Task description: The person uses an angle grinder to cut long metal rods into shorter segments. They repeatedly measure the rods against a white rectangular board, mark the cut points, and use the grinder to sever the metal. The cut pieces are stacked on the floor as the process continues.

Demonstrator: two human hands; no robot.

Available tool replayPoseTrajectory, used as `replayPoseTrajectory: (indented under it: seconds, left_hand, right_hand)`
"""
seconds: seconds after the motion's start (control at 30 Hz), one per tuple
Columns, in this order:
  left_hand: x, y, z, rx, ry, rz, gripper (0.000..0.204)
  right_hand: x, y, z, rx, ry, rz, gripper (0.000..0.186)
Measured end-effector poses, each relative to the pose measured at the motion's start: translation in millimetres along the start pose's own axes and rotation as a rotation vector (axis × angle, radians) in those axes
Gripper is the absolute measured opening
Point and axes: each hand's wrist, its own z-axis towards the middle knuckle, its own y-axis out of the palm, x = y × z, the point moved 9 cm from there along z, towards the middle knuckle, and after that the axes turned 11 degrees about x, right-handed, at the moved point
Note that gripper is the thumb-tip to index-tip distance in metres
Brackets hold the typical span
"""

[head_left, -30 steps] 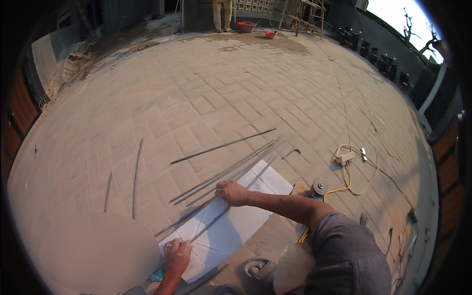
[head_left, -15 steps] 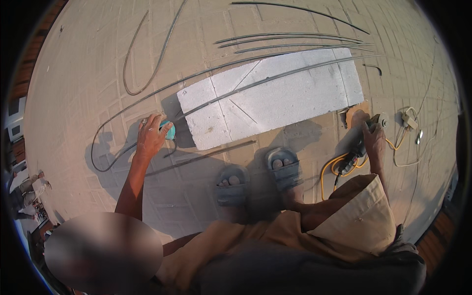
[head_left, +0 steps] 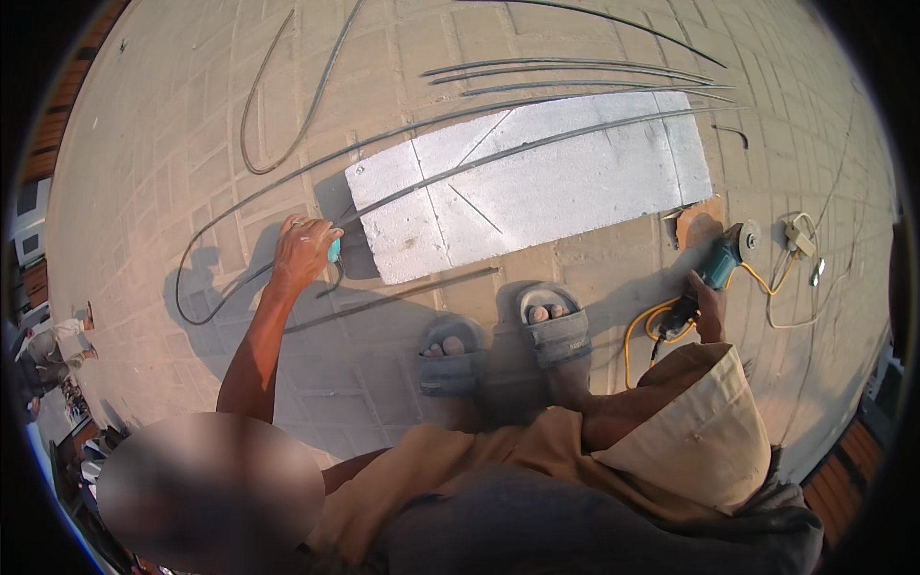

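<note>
Paved ground (head_left: 153, 192) carries the white block (head_left: 575, 192), along whose top a long metal rod (head_left: 575, 134) reaches toward our left hand (head_left: 304, 251), curled over a small teal object (head_left: 334, 251); whether it also grips the rod we cannot tell. Our right hand (head_left: 708, 305), much the nearer, clasps the angle grinder (head_left: 717, 264), which slants from its dark handle (head_left: 678, 314), leftward of that hand, to its disc (head_left: 750, 241), beyond and rightward.

right grip (head_left: 707, 295) moved down grinder (head_left: 721, 264), farther from disc (head_left: 750, 241)
</note>
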Motion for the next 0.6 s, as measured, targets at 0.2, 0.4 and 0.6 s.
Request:
replayPoseTrajectory:
  seconds: [0.2, 0.4, 0.6]
  left_hand:
    - [37, 3, 39, -0.069, 0.105, 0.098, 0.033]
    - [46, -5, 49, -0.227, -0.024, 0.346, 0.032]
    - [-13, -7, 14, -0.365, -0.057, 0.281, 0.024]
  right_hand:
    - [-18, -5, 6, 0.128, -0.167, 0.059, 0.036]
    - [-26, -7, 5, 0.184, -0.112, -0.096, 0.036]
    - [5, -3, 20, 0.139, -0.072, 0.063, 0.029]
